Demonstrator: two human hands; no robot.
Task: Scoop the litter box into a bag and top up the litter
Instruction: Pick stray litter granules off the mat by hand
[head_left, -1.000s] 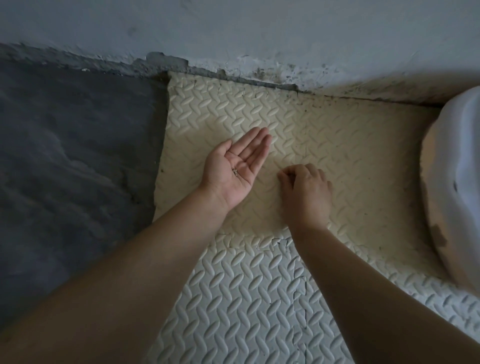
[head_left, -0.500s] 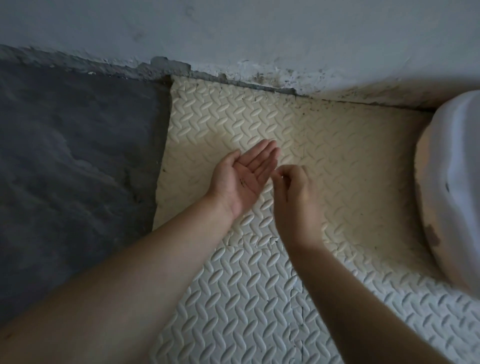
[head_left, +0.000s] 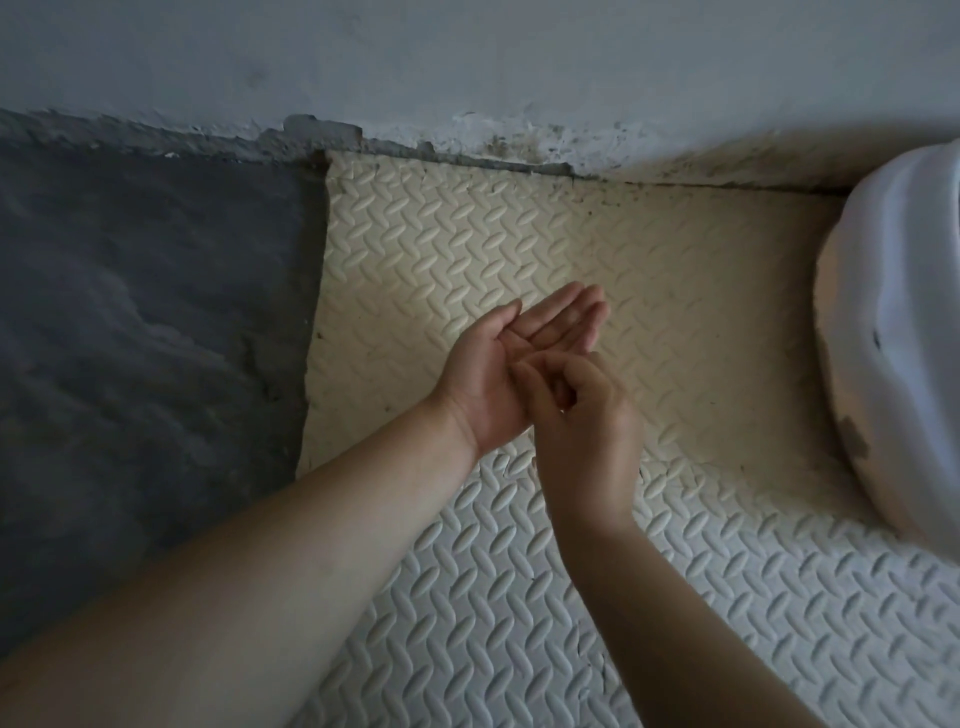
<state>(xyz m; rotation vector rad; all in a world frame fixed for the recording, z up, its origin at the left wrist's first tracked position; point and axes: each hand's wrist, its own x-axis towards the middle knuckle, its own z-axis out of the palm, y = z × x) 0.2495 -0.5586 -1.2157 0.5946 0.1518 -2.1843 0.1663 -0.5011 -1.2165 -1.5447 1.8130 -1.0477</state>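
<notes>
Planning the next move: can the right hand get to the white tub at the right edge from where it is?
Probably yes. The right hand is pinched over the left hand's palm, and only bare foam mat lies between it and the white tub.

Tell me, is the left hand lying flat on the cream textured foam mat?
No, the left hand is raised palm-up above the cream textured foam mat.

Both forearms (head_left: 311, 561) bare to the frame edge, no sleeves.
</notes>
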